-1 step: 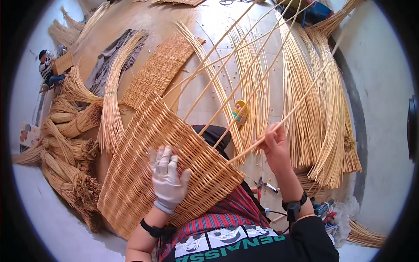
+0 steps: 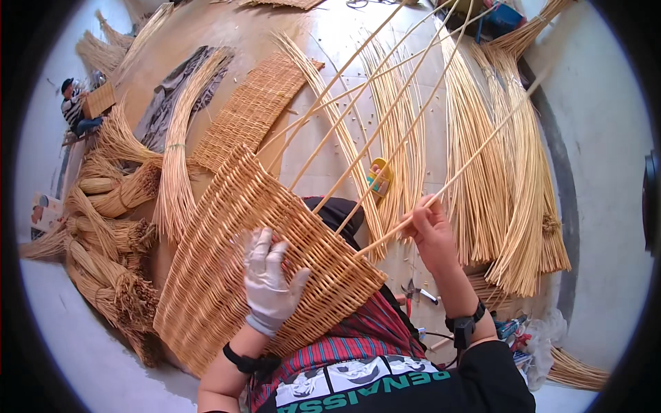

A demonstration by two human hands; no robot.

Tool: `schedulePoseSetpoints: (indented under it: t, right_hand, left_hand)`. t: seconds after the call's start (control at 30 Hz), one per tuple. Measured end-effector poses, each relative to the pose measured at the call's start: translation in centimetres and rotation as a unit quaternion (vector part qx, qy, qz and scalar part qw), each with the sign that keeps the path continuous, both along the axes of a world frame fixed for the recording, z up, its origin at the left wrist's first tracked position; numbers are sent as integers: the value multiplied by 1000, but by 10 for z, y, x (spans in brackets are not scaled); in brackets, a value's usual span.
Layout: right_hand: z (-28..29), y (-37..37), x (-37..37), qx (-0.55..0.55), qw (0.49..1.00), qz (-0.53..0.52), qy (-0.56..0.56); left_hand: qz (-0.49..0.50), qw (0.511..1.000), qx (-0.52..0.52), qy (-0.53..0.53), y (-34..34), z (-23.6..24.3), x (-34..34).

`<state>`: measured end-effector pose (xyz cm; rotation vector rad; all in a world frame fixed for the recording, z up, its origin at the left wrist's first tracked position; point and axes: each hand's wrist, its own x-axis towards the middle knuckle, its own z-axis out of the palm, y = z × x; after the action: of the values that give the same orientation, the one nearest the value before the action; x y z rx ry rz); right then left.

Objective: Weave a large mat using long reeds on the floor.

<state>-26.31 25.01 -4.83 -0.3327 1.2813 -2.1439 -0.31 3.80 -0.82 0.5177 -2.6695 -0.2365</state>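
Bare and closed to a pinch, the right hand point(image 2: 432, 234) held a long pale rod point(image 2: 460, 172) between thumb and fingers, just clear of the woven panel point(image 2: 317, 258); gripping near the base probably gave control over such a springy length. Gloved in white, the left hand point(image 2: 270, 289) lay on the weave with its fingers loosely extended and thumb apart, seemingly to steady the work, holding nothing that could be made out. The panel slanted across a striped cloth point(image 2: 372, 327) (perhaps worn to take the scratches), with other rods point(image 2: 344, 177) fanning from its upper-right edge, pointed away from the body, likely to give them room. Red-handled shears point(image 2: 410, 292) lay beyond its right corner, apparently for the right hand's easy reach.
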Motion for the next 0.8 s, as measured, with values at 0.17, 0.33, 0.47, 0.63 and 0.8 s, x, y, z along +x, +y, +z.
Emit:
schedulePoseSetpoints:
  t: [0.17, 0.33, 0.47, 0.63, 0.8]
  right_hand:
    - [-11, 0, -10, 68, 994, 38, 77]
    - [-7, -6, -23, 69, 986, 98, 119]
    - [3, -14, -22, 93, 985, 94, 113]
    - [3, -31, -10, 45, 979, 195, 36]
    - [4, -25, -26, 116, 989, 92, 27]
  left_hand:
    - [-17, 999, 29, -40, 40, 2, -44]
    - [11, 999, 32, -22, 47, -3, -55]
    - [27, 999, 32, -35, 49, -5, -56]
    - [32, 999, 26, -30, 49, -5, -59]
    - [33, 998, 36, -39, 49, -8, -58]
